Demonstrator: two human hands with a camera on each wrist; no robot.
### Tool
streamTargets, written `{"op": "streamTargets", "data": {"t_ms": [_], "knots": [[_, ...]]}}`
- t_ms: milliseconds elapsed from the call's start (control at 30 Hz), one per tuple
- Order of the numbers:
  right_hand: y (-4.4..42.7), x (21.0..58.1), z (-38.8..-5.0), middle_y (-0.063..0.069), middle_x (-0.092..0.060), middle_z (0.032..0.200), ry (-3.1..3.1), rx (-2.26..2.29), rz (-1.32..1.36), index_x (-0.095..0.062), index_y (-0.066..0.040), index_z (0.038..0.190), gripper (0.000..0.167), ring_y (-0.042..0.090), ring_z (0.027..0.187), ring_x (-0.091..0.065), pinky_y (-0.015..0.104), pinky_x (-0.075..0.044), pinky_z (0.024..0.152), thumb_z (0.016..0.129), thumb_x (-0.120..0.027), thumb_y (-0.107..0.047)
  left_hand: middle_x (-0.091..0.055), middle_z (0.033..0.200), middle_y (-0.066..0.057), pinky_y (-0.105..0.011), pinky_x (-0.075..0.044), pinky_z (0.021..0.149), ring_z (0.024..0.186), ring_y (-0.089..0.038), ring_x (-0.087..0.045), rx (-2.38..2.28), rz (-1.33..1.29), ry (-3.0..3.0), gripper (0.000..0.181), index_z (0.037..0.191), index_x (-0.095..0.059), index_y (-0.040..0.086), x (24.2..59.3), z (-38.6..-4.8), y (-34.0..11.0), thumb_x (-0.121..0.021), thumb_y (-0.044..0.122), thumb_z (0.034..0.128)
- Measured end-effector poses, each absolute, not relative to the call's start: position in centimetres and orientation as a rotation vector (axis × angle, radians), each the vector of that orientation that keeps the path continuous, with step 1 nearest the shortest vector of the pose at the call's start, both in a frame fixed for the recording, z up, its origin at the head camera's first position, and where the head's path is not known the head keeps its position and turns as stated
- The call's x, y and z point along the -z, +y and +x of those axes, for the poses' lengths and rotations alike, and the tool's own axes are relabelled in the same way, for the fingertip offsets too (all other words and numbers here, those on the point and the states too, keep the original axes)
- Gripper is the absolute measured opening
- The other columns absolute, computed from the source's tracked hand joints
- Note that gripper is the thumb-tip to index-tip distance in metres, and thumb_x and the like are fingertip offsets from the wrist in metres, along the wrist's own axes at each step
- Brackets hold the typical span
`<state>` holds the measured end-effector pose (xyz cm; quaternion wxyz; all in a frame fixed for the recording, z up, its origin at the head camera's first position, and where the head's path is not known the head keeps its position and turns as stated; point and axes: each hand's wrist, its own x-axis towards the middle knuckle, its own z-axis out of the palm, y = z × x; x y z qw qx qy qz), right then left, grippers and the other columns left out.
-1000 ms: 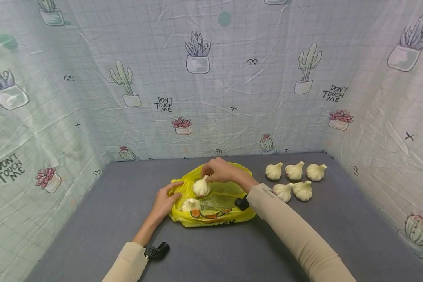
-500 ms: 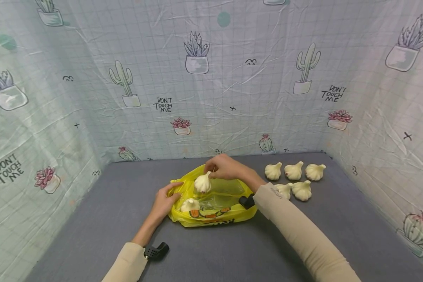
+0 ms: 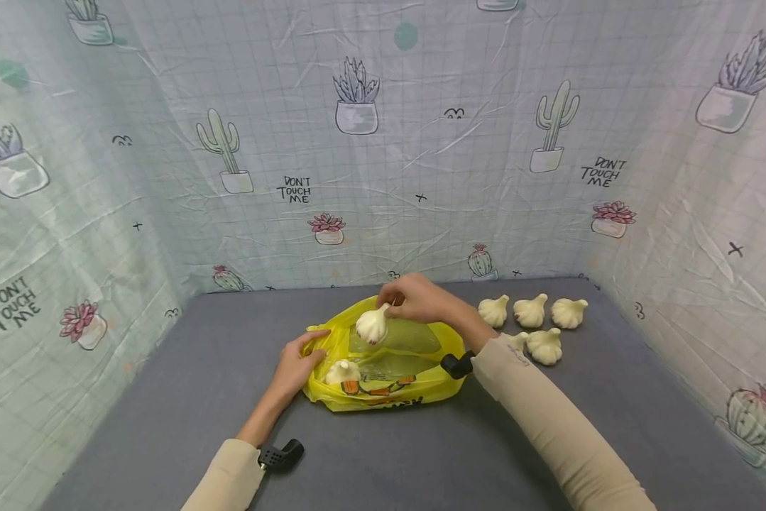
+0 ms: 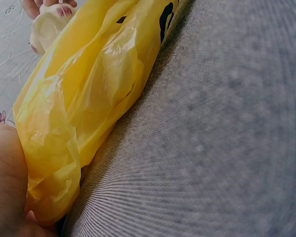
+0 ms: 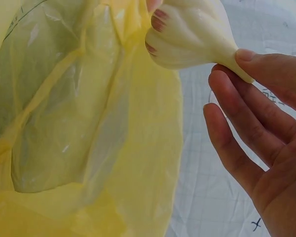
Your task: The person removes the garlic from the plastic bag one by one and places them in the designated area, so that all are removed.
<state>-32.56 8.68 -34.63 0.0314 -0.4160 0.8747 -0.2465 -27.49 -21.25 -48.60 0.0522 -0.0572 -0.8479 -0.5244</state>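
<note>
A yellow plastic bag (image 3: 436, 389) lies on the table with its mouth spread wide. At its left edge my left hand (image 3: 295, 363) grips the plastic between thumb and fingers. My right hand (image 3: 421, 298) pinches a garlic bulb (image 3: 372, 327) by its stem, just above the bag's mouth. In the right wrist view the same garlic bulb (image 5: 195, 34) shows purple marks at its base, and thumb and fingertips meet on the stem. Another garlic bulb (image 3: 342, 372) sits in the left part of the bag.
Right of the bag, several garlic bulbs (image 3: 530, 311) stand in two rows on the grey table (image 3: 242, 333); my right sleeve (image 3: 542, 411) partly covers one. A curtain (image 3: 383, 163) with printed cacti surrounds the table at the back and sides.
My right hand has lifted the garlic bulb up and slightly right, from inside the bag's mouth to above it. The left hand has stayed at the bag's edge.
</note>
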Motion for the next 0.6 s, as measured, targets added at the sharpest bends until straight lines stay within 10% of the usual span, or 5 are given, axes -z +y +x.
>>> {"op": "streamTargets", "data": {"t_ms": [600], "knots": [[11.6,33.8,-30.7,0.006,-0.078,0.109,2.740,0.910,-1.244,-0.077,-0.011,0.116,0.019,0.018,0.094,-0.074,0.032,-0.061,0.085,0.098,-0.070,-0.013,-0.056,0.153,-0.012,-0.058,-0.033,0.123,0.153,-0.033,-0.037,1.610,-0.203,-2.567,0.041,0.140,-0.066,0.016,48.4,-27.3,-21.4,-0.061,0.011,0.1001]]}}
